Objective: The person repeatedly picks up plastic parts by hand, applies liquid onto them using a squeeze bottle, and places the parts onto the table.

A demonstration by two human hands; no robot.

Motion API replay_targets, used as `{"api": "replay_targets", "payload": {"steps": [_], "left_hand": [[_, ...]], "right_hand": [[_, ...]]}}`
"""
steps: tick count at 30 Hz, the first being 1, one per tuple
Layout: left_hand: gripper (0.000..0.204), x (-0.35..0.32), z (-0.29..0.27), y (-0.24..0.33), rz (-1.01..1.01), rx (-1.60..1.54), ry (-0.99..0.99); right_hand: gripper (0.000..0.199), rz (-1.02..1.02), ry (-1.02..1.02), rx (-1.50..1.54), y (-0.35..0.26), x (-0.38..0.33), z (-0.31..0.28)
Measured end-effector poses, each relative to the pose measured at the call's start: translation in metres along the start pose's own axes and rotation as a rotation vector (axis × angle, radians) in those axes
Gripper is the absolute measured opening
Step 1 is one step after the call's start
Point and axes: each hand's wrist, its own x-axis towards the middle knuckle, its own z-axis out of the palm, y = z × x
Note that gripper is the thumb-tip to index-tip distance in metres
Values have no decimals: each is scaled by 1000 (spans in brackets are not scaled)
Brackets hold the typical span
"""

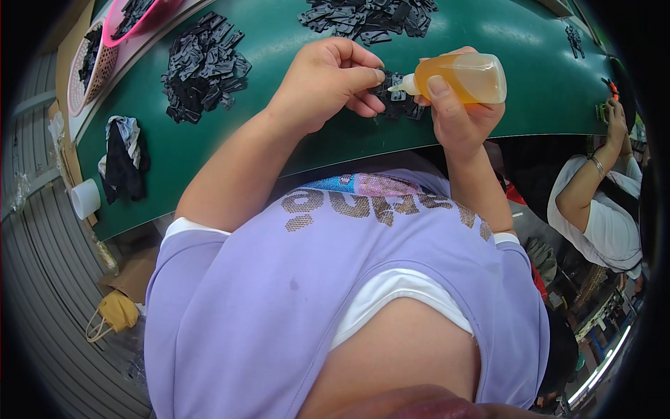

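Observation:
My right hand (pixel 464 112) is wrapped round a clear squeeze bottle (pixel 474 75) with amber liquid in it. The bottle lies tilted on its side in the air, its pale nozzle pointing left. My left hand (pixel 331 84) is closed in a pinch at the nozzle's tip, with thumb and forefinger on a small black plastic part (pixel 379 89), mostly hidden by the fingers. Just beneath the nozzle, several more black plastic parts (pixel 401 105) lie on the green table (pixel 272 31).
Heaps of black parts lie at the left (pixel 202 70) and far middle (pixel 370 19). Pink (pixel 143 31) and pale (pixel 98 73) baskets stand at the far left, cloths (pixel 124 157) on the left edge. At the right, another person's hand (pixel 614 119) works at the table.

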Motion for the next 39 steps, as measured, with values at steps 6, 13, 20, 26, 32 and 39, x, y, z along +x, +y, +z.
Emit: {"api": "replay_targets", "payload": {"steps": [6, 13, 20, 26, 32, 39], "left_hand": [[20, 0, 1, 0, 0, 14, 6], [20, 0, 1, 0, -2, 16, 2], [20, 0, 0, -1, -4, 15, 7], [20, -1, -9, 3, 32, 66, 33], [20, -5, 0, 0, 121, 427, 54], [28, -4, -74, 23, 534, 1239, 623]], "right_hand": [[20, 3, -11, -7, 1, -1, 0], [20, 7, -27, -25, -2, -1, 3], [16, 21, 91, 7, -3, 0, 3], [15, -5, 163, 227, -2, 14, -27], [18, 69, 250, 216, -3, 4, -28], [19, 49, 243, 182, -7, 4, -24]]}}
